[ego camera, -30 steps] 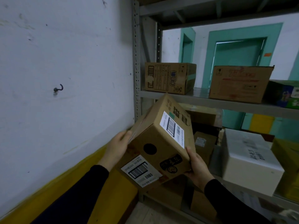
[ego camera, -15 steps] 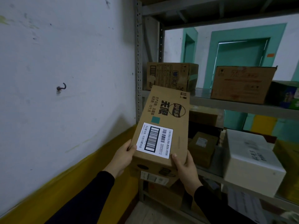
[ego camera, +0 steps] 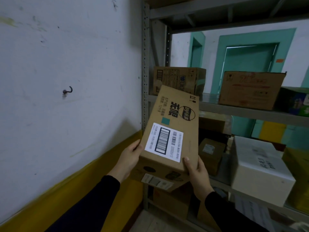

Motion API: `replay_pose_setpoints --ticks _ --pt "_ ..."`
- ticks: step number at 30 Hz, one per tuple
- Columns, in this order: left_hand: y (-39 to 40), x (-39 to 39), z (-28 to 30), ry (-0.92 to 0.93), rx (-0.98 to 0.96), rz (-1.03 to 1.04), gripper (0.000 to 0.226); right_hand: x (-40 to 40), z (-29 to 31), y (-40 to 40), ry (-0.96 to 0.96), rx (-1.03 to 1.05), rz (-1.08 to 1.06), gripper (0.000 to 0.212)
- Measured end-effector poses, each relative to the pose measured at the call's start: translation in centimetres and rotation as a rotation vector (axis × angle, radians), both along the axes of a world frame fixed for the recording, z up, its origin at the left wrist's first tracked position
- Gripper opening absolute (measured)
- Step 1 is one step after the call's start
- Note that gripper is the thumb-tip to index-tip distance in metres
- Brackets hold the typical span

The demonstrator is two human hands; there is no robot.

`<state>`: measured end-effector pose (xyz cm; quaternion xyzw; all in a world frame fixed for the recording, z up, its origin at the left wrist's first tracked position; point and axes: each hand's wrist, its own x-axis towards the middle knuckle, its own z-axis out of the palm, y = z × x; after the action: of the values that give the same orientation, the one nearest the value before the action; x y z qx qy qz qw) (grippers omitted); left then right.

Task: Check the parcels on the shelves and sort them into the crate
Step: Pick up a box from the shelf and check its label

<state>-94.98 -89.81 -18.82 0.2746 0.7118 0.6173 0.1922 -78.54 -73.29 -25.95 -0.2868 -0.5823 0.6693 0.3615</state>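
Observation:
I hold a brown cardboard parcel [ego camera: 173, 124] up in front of the metal shelves [ego camera: 250, 111]. Its large face is turned toward me, with a white barcode label, black printed characters and a small teal square on it. A second label shows on its lower face. My left hand [ego camera: 129, 160] grips its lower left edge. My right hand [ego camera: 196, 171] grips its lower right corner, thumb on the front face. No crate is in view.
A white wall with a metal hook [ego camera: 67, 91] and a yellow base strip stands at the left. The shelves carry two brown boxes [ego camera: 178, 80] [ego camera: 250, 89] above, and a small brown box [ego camera: 211, 153] and a white box [ego camera: 257, 169] below. More boxes sit near the floor.
The parcel has been turned in my hands from a corner-on tilt until its large labelled face points at me. It has also risen slightly. Both hands have kept their hold.

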Motion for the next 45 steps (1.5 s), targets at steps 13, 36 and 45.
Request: replay_pose_setpoints --ticks 13,36,45 --pt "-2.3 -5.3 0.2 -0.407 0.103 0.288 0.088 1.9 3.6 2.2 0.191 -0.369 -0.043 0.046" --pt "-1.1 -4.1 -1.0 -0.451 0.235 0.478 0.035 2.3 5.0 0.8 -0.258 0.072 -0.087 0.072" --pt "0.2 -2.1 0.1 -0.043 0.024 0.406 0.027 -0.3 5.1 1.1 -0.241 -0.219 -0.124 0.076"
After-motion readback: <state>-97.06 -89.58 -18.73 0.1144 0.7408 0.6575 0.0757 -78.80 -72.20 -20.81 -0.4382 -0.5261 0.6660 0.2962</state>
